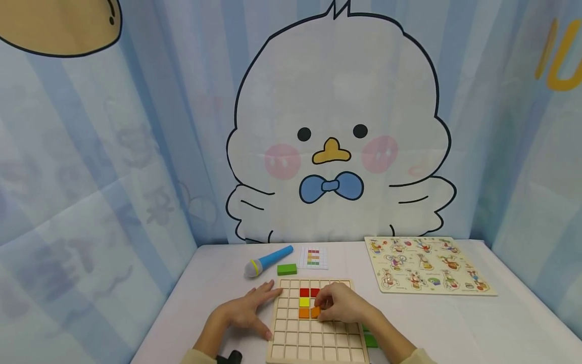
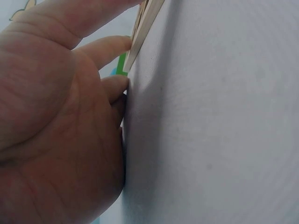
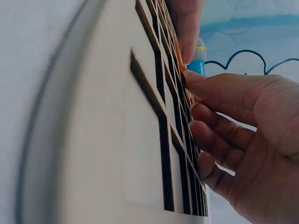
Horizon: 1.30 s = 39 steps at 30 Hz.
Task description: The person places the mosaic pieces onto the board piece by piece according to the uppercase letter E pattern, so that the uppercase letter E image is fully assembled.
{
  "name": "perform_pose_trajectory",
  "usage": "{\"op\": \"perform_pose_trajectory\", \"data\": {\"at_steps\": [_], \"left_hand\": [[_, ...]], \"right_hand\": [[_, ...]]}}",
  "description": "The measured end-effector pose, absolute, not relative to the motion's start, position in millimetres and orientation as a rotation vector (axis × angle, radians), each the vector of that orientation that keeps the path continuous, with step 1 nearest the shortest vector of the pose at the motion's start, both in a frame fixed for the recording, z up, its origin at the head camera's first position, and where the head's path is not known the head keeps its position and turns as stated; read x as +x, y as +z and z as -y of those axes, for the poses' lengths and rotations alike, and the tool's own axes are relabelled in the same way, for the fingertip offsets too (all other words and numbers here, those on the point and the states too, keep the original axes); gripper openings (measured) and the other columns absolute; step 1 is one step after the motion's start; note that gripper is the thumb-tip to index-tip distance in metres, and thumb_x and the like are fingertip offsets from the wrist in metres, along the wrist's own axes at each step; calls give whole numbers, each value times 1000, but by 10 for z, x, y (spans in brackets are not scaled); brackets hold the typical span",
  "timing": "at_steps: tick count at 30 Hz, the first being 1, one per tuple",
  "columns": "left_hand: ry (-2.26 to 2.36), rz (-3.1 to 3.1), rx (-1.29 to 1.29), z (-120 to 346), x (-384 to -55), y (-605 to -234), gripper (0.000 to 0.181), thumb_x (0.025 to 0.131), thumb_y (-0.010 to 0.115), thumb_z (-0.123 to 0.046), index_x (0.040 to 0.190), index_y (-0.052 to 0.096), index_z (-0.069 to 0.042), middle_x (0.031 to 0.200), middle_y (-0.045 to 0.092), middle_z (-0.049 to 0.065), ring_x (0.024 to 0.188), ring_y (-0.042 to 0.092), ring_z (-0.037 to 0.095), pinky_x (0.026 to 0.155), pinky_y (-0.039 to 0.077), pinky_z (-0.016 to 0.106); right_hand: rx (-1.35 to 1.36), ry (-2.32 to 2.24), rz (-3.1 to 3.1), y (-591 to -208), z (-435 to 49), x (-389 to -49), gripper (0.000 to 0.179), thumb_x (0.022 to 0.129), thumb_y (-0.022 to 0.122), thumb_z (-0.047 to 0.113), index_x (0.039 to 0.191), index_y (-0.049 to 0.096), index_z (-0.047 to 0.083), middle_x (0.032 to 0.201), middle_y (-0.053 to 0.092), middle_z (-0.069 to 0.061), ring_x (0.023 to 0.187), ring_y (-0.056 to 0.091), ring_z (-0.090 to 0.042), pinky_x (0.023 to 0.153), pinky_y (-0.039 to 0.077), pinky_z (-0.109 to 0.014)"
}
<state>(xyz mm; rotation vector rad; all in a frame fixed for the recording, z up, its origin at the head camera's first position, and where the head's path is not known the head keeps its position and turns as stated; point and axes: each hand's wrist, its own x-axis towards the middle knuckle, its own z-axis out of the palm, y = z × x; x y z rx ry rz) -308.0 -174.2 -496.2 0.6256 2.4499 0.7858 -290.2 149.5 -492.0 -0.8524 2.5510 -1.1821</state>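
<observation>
A wooden grid board [image 1: 303, 338] lies on the table before me. In its cells sit two red tiles [image 1: 304, 292], a yellow tile [image 1: 304, 302] and an orange tile [image 1: 303, 313]. My right hand [image 1: 343, 303] pinches a second orange tile [image 1: 315, 312] between thumb and fingers, just right of the first; whether it is fully seated cannot be told. With fingers spread, my left hand [image 1: 245, 309] touches the board's left edge, index finger near the top corner and thumb lower down. The left wrist view shows its palm [image 2: 60, 130] beside the board's side.
Behind the board are a green block [image 1: 287, 269], a blue toy microphone [image 1: 269, 261] and a pattern card [image 1: 313, 258] with coloured squares. A picture puzzle board [image 1: 427, 265] lies at the back right. More green pieces [image 1: 371, 340] show partly beneath my right forearm.
</observation>
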Motion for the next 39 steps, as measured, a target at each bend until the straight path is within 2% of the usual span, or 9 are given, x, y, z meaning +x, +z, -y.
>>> {"op": "perform_pose_trajectory", "data": {"at_steps": [5,15,22,25,30,39], "left_hand": [[780,-2457,637,1746,-3074,-4971,106,73,94,-42,161,35,-40,177,11,6,160,7,48,119,11,79],[786,-2450,649,1742,-3062,-4927,107,73,94,-42,162,35,-37,177,11,7,160,6,47,121,10,77],[777,-2456,644,1748,-3057,-4913,106,73,94,-41,162,36,-36,177,12,8,160,7,49,119,11,79],[780,-2455,643,1750,-3052,-4912,106,73,94,-41,162,36,-36,176,12,8,160,7,49,119,11,79],[782,-2454,646,1758,-3053,-4923,106,73,94,-41,162,36,-37,176,12,8,160,7,49,119,11,79],[789,-2450,639,1761,-3075,-4965,106,73,94,-42,161,35,-39,177,12,7,160,7,48,120,11,78]], "right_hand": [[-850,-1182,-2555,-4891,-1522,-2891,25,80,89,15,101,76,9,93,72,0,81,60,-9,73,51,-22],[-802,-1253,-2562,-4752,-1843,-2938,26,90,82,19,112,75,6,101,70,-6,85,59,-15,71,50,-24],[-777,-1237,-2566,-4662,-2162,-2984,27,90,80,18,114,74,6,103,71,-9,87,59,-15,72,50,-25],[-760,-1201,-2530,-4635,-2329,-2981,23,89,80,13,110,75,6,102,72,-10,87,60,-17,72,50,-25],[-657,-1111,-2459,-4640,-2562,-2933,16,83,83,6,97,77,7,89,71,-6,80,59,-20,66,46,-26],[-633,-1039,-2427,-4743,-2650,-2948,16,77,88,4,86,76,6,79,69,-1,71,56,-14,61,45,-24]]}}
